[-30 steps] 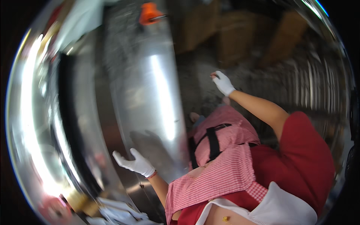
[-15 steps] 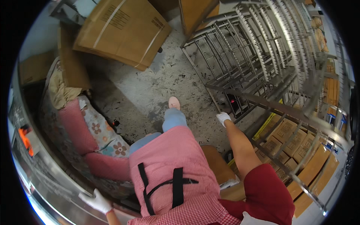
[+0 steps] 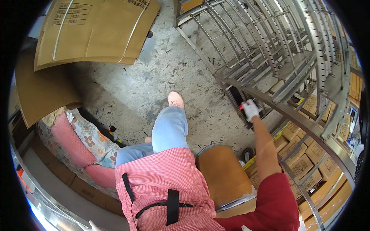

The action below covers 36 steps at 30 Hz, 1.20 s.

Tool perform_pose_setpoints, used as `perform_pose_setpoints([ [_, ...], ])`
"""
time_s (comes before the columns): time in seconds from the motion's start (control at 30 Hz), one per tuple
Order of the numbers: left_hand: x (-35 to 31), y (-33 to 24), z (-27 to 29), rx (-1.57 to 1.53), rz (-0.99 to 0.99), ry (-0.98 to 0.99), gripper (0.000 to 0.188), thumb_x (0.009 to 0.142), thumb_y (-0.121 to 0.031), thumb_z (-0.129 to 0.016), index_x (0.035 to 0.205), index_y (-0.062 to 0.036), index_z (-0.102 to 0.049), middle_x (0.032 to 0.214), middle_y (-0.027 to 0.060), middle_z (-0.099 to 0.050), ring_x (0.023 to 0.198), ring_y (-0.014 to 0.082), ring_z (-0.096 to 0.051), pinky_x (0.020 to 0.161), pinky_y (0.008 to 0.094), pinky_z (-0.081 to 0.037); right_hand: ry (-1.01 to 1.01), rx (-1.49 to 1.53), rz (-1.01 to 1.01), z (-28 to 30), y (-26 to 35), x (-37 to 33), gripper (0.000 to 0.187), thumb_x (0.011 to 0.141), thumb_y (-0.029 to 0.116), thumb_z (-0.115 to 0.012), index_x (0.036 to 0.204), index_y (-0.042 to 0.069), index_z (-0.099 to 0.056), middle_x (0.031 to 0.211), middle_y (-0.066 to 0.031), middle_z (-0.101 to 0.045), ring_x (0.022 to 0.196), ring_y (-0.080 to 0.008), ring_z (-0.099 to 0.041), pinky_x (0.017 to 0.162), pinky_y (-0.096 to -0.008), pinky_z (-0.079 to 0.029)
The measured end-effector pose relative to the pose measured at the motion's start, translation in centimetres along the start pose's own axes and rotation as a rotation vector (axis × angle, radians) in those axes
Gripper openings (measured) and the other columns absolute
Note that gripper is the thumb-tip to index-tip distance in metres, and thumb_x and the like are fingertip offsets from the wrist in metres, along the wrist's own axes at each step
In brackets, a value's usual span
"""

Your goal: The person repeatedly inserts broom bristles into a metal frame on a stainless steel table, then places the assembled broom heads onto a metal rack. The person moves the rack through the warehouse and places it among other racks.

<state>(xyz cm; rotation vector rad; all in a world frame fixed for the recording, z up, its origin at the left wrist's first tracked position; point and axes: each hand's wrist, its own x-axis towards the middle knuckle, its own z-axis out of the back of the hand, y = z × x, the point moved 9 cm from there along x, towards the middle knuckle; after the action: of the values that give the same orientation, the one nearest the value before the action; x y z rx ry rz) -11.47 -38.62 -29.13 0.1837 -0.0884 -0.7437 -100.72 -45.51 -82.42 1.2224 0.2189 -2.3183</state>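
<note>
My right hand (image 3: 251,109), in a white glove, reaches in at the lower front of a metal rack (image 3: 304,125). Its fingers are curled at a small red thing (image 3: 241,105), whose kind I cannot make out. Around the fingers is a long black piece (image 3: 236,97), low inside the rack. Only a sliver of my gloved left hand (image 3: 91,226) shows at the bottom edge, beside a shiny metal edge; its fingers are mostly cut off.
Large strapped flat cartons (image 3: 92,34) stand at the upper left. A flowered and pink cushioned seat (image 3: 73,138) lies left of my legs. Near my right side stands a brown drum (image 3: 220,173). Stacked cardboard boxes (image 3: 302,165) sit behind the rack. Small dark scraps dot the concrete floor (image 3: 154,73).
My right hand has moved from in front of the rack to the red thing inside it. My left hand has slipped mostly out of view at the bottom edge.
</note>
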Motion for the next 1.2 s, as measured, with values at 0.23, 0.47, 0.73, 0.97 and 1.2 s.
perform_pose_setpoints([
  [0.23,0.6,5.1,-1.7,-0.282,0.144,-0.042,0.077,0.088,-0.012,-0.058,0.153,0.0004,-0.017,0.156,0.0225,-0.026,0.142,0.0345,-0.029,0.118,0.0396,-0.024,0.142,0.326,0.202,-4.9,4.6,-17.5,0.023,0.079,0.020,-0.070,0.083,0.005,-0.053,0.072,-0.0072,-0.054,0.071,-0.0163,-0.048,0.067,-0.0312,-0.044],
  [0.47,-3.3,-5.8,6.9,-0.389,0.106,0.152,0.068,0.084,-0.019,-0.062,0.143,0.0036,-0.038,0.145,0.0230,-0.041,0.139,0.0347,-0.034,0.117,0.0415,-0.025,0.322,-0.081,0.752,6.9,27.7,-44.3,0.021,0.073,0.016,-0.071,0.077,0.006,-0.053,0.070,-0.0076,-0.053,0.062,-0.0164,-0.049,0.059,-0.0328,-0.044],
  [0.73,-1.1,-17.9,28.0,-0.709,-0.698,-0.044,0.088,0.061,-0.027,-0.079,0.132,0.0104,-0.042,0.128,0.0290,-0.048,0.118,0.0423,-0.047,0.102,0.0479,-0.038,-0.276,-0.606,2.150,6.3,50.4,-84.1,0.017,0.055,0.016,-0.066,0.068,0.012,-0.056,0.066,-0.0075,-0.049,0.067,-0.0284,-0.051,0.063,-0.0418,-0.038],
  [0.97,-0.8,4.0,32.2,-1.060,-0.131,-0.603,0.103,0.054,-0.019,-0.078,0.142,0.0086,-0.033,0.112,0.0275,-0.052,0.104,0.0416,-0.052,0.092,0.0466,-0.043,-0.100,-0.695,3.015,-1.7,48.9,-111.4,0.029,0.070,0.028,-0.067,0.094,0.012,-0.066,0.090,-0.0073,-0.060,0.089,-0.0258,-0.057,0.076,-0.0376,-0.042],
  [1.2,-11.0,24.3,30.1,-0.341,0.664,-1.418,0.127,0.043,-0.041,-0.095,0.139,0.0143,-0.031,0.112,0.0215,-0.046,0.102,0.0363,-0.046,0.083,0.0460,-0.039,0.830,-0.224,2.697,-9.8,51.2,-132.4,0.035,0.095,0.028,-0.054,0.115,0.001,-0.065,0.101,-0.0117,-0.065,0.098,-0.0265,-0.061,0.089,-0.0338,-0.045],
])
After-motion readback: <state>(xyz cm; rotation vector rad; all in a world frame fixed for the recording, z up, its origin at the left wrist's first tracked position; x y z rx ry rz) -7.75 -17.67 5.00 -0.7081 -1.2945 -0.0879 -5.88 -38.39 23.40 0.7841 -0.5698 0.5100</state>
